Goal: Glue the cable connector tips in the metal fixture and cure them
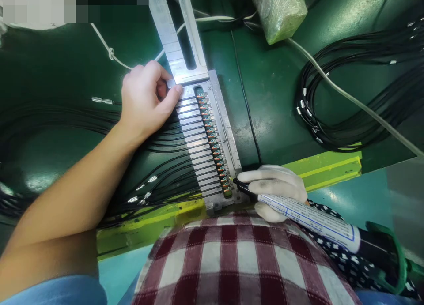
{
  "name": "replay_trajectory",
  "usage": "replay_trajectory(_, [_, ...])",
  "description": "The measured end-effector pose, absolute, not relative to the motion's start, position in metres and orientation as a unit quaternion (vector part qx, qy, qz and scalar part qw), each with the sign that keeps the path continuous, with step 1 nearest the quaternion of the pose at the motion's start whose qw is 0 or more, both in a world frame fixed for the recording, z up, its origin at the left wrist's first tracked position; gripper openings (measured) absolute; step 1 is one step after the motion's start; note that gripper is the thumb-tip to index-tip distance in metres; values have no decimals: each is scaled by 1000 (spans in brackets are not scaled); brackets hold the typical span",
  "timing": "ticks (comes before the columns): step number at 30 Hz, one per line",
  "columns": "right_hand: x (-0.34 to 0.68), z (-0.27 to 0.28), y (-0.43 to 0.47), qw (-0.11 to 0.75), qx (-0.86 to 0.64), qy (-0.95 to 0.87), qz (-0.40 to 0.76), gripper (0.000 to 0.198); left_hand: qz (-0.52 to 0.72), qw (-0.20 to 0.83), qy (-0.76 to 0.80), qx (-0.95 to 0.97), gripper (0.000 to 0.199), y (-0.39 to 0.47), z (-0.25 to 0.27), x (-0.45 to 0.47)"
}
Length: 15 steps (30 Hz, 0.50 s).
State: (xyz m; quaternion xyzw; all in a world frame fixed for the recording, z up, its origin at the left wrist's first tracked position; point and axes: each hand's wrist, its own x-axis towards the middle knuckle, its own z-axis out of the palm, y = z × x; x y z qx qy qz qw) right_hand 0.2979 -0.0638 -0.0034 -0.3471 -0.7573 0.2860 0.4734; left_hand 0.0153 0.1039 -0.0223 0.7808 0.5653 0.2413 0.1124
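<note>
My left hand (147, 95), bare, pinches the upper left edge of a metal fixture (195, 151) between thumb and curled fingers. Across the fixture lie several black cables (190, 132), their stripped ends and small connectors lined up in a row (212, 135) along a slot. My right hand (274, 186), in a white glove, is closed around a glue syringe (308, 219) with a printed white label. The syringe's black nozzle (244, 186) points at the connectors near the lower end of the row, its yellowish tip close to them. Whether the tip touches a connector is unclear.
A slotted metal frame (162, 22) extends from the fixture's top. Coiled black cables (311, 115) lie at right, beneath a pale cord (351, 95). A plastic-wrapped block (281, 13) stands at the back. Yellow-green edging (331, 166) marks the table's near edge.
</note>
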Motion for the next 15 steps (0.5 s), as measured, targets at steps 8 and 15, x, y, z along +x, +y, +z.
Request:
replay_trajectory(8, [295, -1, -65, 473, -366, -751, 280, 13, 243, 108, 566, 780, 17, 103, -20, 17])
replay_trajectory(15, [296, 1, -64, 462, -371, -750, 293, 16, 239, 110, 566, 781, 18, 104, -21, 16])
